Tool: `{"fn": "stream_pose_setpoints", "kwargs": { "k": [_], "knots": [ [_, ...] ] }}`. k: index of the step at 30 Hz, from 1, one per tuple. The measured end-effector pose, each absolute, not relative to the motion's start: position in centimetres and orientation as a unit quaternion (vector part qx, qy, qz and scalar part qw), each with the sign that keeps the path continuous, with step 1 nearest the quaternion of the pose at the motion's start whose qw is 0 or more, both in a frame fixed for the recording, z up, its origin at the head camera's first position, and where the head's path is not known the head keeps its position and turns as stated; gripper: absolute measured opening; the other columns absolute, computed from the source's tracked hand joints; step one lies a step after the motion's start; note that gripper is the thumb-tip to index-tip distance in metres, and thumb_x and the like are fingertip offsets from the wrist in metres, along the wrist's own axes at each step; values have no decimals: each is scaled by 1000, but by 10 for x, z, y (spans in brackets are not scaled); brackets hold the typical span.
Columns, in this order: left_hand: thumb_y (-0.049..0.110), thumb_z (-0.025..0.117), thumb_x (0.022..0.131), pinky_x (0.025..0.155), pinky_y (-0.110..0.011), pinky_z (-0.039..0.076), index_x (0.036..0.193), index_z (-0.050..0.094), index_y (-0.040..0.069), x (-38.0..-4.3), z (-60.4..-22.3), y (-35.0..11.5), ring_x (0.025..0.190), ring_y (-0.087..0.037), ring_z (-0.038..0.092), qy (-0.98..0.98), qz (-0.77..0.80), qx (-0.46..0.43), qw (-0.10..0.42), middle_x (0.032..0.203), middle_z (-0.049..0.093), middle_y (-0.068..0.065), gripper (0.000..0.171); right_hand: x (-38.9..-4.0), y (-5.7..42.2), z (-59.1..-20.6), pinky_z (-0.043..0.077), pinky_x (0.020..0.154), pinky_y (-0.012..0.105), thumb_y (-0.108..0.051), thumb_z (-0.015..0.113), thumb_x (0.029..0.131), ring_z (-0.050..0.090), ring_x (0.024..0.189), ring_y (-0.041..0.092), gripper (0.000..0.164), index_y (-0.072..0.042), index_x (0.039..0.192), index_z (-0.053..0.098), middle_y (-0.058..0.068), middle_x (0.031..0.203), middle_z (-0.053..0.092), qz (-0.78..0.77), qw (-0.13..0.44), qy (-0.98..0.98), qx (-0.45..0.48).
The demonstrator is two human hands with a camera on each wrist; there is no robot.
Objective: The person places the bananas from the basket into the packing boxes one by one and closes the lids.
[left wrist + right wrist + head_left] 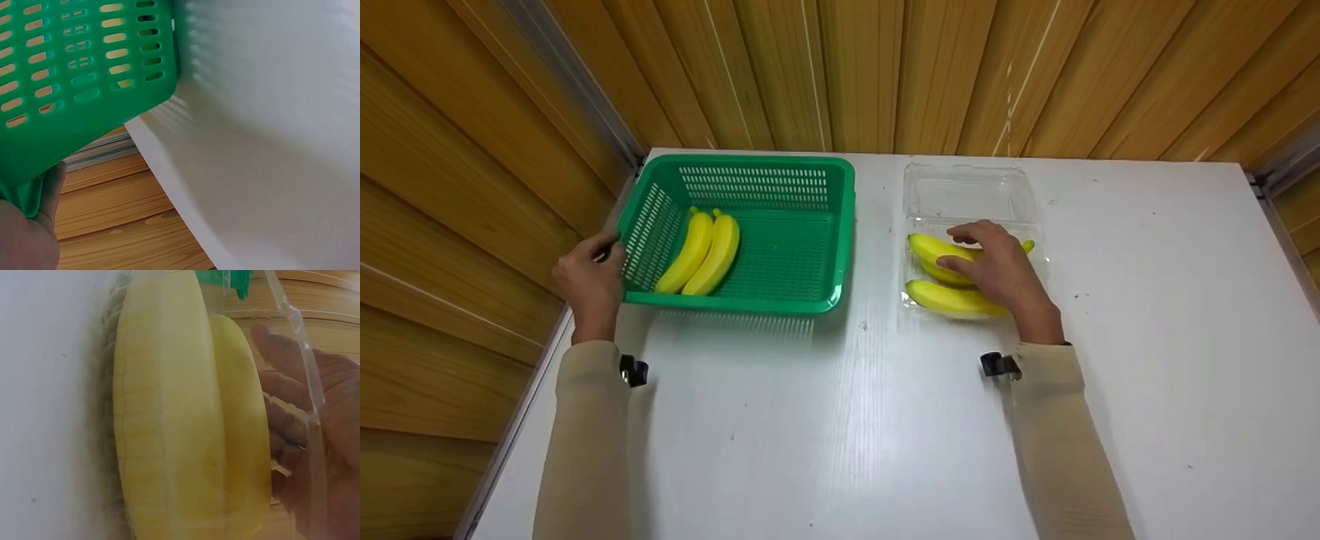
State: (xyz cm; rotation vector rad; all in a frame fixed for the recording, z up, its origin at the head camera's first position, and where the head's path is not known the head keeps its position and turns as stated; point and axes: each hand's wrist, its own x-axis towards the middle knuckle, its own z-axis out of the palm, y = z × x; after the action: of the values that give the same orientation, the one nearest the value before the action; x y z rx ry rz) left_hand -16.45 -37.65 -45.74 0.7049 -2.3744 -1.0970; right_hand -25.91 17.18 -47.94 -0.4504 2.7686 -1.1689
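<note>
Right hand (1002, 268) nearer, fingers apart | bananas (952, 298) in clear clamshell (969, 197), just beneath, long axes left-right | left hand (589, 281) fingers clamped on green basket (727, 303)

The basket (735, 303) sits at the left rear of the table (810, 450); the container (964, 196) sits to its right, apart from it. Two bananas (688, 255) lie side by side in the basket's left part. Further bananas (952, 298) lie in the container's front section — one foremost, others behind. Left hand (591, 279): at the basket's left rim. Right hand (1001, 266): over the rear bananas. The wall (862, 75) stands behind the table.
</note>
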Motion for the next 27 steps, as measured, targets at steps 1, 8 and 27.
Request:
{"fn": "stream_pose_setpoints", "kwargs": {
  "k": [1, 8, 27],
  "knots": [
    [18, 62, 107, 98, -30, 56, 137, 73, 9, -165, -458, -377, 121, -20, 65, -854, -399, 254, 215, 136, 71, -10, 32, -259, 172, -479, 43, 115, 55, -30, 80, 98, 56, 132, 36, 54, -6, 143, 65, 14, 141, 63, -386, 46, 909, -149],
    [22, 65, 106, 91, -23, 54, 135, 75, 12, -164, -458, -380, 118, -16, 65, -833, -423, 283, 218, 135, 72, -7, 32, -259, 176, -480, 45, 112, 56, -24, 78, 100, 56, 128, 37, 44, -4, 138, 67, 15, 135, 62, -414, -14, 896, -160],
    [18, 64, 106, 101, -30, 55, 136, 74, 11, -164, -456, -377, 121, -19, 65, -838, -420, 271, 218, 137, 71, -8, 32, -258, 168, -454, 47, 107, 53, -13, 77, 100, 59, 121, 33, 35, -2, 133, 70, 14, 130, 65, -423, -86, 874, -224]
  ]
}}
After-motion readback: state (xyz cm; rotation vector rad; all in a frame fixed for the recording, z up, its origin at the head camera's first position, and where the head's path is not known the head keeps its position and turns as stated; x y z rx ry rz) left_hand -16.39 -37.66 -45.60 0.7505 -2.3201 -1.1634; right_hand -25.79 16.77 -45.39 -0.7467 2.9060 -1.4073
